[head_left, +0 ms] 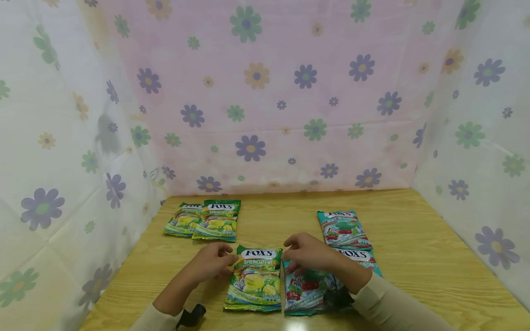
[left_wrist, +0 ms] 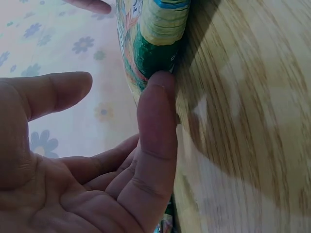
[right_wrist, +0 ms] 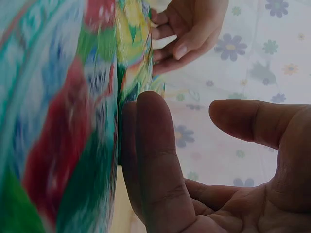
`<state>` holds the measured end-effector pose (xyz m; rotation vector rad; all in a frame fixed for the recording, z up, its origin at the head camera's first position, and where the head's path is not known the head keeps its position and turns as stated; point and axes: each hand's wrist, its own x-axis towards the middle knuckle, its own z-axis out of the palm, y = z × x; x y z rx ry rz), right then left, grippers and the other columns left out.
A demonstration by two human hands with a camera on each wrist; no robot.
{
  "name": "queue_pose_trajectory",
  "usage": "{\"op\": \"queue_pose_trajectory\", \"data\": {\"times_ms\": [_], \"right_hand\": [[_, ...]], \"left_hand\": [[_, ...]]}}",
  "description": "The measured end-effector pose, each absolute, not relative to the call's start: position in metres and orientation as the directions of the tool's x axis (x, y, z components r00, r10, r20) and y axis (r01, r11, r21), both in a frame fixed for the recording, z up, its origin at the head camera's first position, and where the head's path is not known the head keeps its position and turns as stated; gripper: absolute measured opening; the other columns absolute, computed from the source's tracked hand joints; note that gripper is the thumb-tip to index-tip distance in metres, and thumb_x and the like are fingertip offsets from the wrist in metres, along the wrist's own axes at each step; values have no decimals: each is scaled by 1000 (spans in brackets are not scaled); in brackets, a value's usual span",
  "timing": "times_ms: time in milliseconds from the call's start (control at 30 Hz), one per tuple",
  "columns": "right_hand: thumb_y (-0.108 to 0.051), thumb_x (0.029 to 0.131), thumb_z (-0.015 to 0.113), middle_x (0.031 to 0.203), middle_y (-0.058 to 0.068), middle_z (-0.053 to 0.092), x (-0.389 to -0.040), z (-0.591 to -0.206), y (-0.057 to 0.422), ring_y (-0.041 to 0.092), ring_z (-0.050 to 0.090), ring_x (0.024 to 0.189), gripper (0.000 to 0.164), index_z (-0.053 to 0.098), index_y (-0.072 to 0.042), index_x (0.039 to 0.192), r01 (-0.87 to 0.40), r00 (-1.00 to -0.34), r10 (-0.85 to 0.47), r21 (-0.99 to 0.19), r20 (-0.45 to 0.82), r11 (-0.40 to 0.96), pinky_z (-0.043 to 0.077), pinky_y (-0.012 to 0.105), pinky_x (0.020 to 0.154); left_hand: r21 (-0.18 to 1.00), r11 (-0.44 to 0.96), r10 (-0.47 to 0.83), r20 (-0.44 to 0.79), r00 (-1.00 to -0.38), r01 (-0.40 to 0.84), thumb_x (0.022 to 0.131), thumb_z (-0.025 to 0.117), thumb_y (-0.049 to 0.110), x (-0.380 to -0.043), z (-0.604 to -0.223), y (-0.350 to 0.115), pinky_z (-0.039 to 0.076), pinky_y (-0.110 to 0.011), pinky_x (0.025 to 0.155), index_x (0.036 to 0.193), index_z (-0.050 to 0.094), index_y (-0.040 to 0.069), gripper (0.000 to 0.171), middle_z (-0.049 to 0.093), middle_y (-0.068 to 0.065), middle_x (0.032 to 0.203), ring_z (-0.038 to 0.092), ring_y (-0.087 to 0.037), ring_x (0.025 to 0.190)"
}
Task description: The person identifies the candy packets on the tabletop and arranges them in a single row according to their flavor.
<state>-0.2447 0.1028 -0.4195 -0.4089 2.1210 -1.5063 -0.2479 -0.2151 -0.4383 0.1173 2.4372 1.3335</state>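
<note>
A green and yellow candy bag marked Spring Tea (head_left: 253,287) lies face up at the front middle. My left hand (head_left: 213,263) is at its left edge; in the left wrist view an outstretched finger (left_wrist: 158,121) touches the end of the bag, the thumb held apart. Beside it, on the right, lies a teal candy bag (head_left: 304,303), partly hidden under my right hand (head_left: 312,255). In the right wrist view the right fingers (right_wrist: 158,141) extend beside the bags and the thumb stands away from them. Neither hand grips a bag.
Two more Spring Tea bags, one (head_left: 218,223) overlapping the other (head_left: 181,221), lie at the back left. A teal Mint Blossom bag (head_left: 344,230) lies at the back right, touching the front teal bag. Flowered cloth (head_left: 281,115) encloses the wooden table (head_left: 277,211).
</note>
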Motion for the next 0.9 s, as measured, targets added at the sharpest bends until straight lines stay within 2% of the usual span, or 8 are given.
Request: {"op": "queue_pose_trajectory", "data": {"times_ms": [300,400,567,900], "right_hand": [[-22,101,67,120,19,72,-240,-421,92,33,77,84,62,47,14,146,64,-816,-508,-917,-274,393,65,42,68],[-24,101,68,128,21,69,-239,-424,88,32,76,84,62,47,13,146,70,-807,-510,-907,-296,415,65,42,68],[-24,100,68,145,31,55,-237,-425,84,31,77,86,65,45,12,149,83,-805,-509,-907,-305,412,65,43,69],[-25,100,68,150,33,49,-236,-428,82,30,77,85,65,45,11,149,95,-814,-502,-920,-292,381,65,42,69]], "left_hand": [[828,555,311,-298,-903,-82,102,66,36,-247,-438,-218,62,-40,63,125,66,-5,47,70,-13,101,73,-23,76],[831,548,334,-323,-885,-96,102,65,34,-246,-438,-219,62,-39,62,123,69,-5,44,70,-13,98,73,-22,73],[838,535,363,-339,-868,-104,103,63,33,-246,-437,-219,61,-37,60,118,72,-3,40,69,-13,94,72,-21,71],[842,527,368,-344,-864,-111,102,65,38,-244,-437,-218,61,-37,60,110,74,0,40,69,-11,91,71,-20,71]]}}
